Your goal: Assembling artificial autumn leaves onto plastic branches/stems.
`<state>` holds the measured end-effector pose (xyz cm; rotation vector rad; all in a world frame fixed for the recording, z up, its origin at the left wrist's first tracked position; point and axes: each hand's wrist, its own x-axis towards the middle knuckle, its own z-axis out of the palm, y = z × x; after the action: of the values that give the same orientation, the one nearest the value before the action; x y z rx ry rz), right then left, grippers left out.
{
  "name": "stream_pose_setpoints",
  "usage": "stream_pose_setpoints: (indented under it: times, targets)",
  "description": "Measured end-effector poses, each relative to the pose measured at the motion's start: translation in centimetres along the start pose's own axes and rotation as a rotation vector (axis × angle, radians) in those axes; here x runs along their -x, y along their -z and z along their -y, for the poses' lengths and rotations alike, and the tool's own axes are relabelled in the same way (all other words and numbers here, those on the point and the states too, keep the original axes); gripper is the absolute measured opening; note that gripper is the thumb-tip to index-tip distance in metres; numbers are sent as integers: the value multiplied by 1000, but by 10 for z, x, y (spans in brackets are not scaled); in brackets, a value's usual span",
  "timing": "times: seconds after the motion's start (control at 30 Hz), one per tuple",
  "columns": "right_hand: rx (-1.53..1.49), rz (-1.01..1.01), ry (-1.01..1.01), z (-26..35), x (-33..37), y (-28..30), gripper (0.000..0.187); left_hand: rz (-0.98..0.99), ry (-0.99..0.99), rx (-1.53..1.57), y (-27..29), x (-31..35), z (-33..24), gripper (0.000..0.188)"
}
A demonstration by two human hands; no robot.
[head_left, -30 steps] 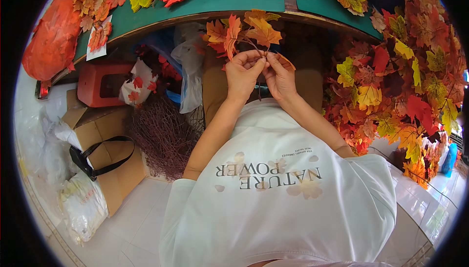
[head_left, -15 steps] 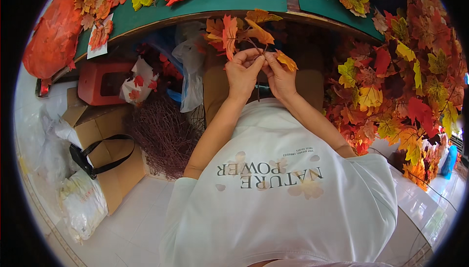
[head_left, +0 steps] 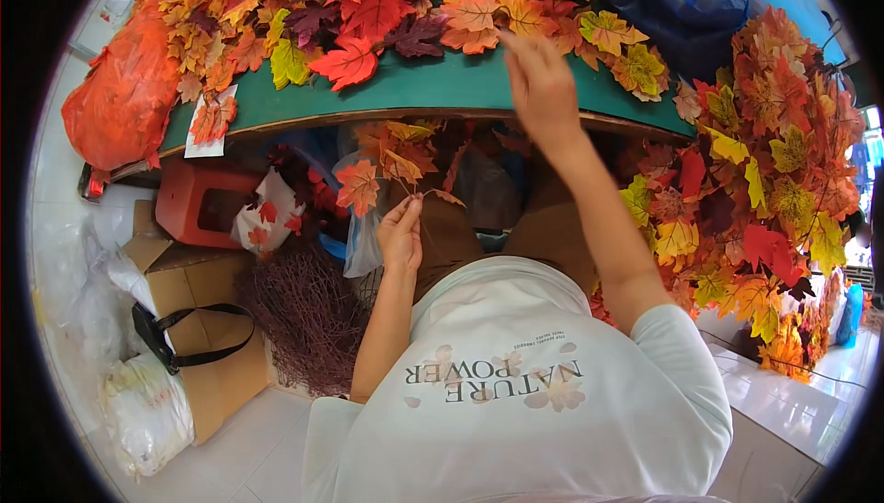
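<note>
My left hand (head_left: 401,234) is closed in a pinch on the thin stem of an artificial maple leaf branch (head_left: 361,186), held just below the table's near edge. Its orange and yellow leaves spread above my fingers, and part of them lies in the table's shadow. Over the green tabletop (head_left: 442,88), my right hand (head_left: 543,88) reaches out to the loose artificial maple leaves (head_left: 471,13). Motion smears its fingers, which are nearest some orange leaves. Whether they touch or hold one cannot be made out.
Hanging leaf branches (head_left: 718,217) crowd the right side. A blue plastic bag (head_left: 663,5) sits at the table's back right, a red bag (head_left: 120,107) at its left end. On the left are a red plastic stool (head_left: 189,204), a cardboard box (head_left: 216,356) and a bundle of bare dark stems (head_left: 304,319).
My right hand has left the stem and moved up and forward over the tabletop leaves. My left hand has moved left and lower with the branch. The view has tilted to show more tabletop.
</note>
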<state>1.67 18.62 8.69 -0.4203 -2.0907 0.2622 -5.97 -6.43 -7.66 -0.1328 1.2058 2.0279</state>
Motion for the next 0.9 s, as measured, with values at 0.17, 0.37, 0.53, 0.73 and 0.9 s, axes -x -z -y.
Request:
stream_pose_setpoints:
  times: [0.17,0.37,0.53,0.73,0.9]
  targets:
    - [503,280,202,-85,-52,-44,15,-145,-503,-804,19,-1,-2,23]
    - [558,204,136,-89,-66,-33,6,-336,-458,-723,35,-3,-14,17]
    - [158,118,56,-103,-72,-24,17,-226,-243,-625,87,-21,21,19]
    - [187,125,201,-118,-100,-18,14,-78,-489,-1870,52,25,-8,24]
    - [-13,-130,-194,-97,-144,11,15,53,-349,-1624,58,22,-18,23]
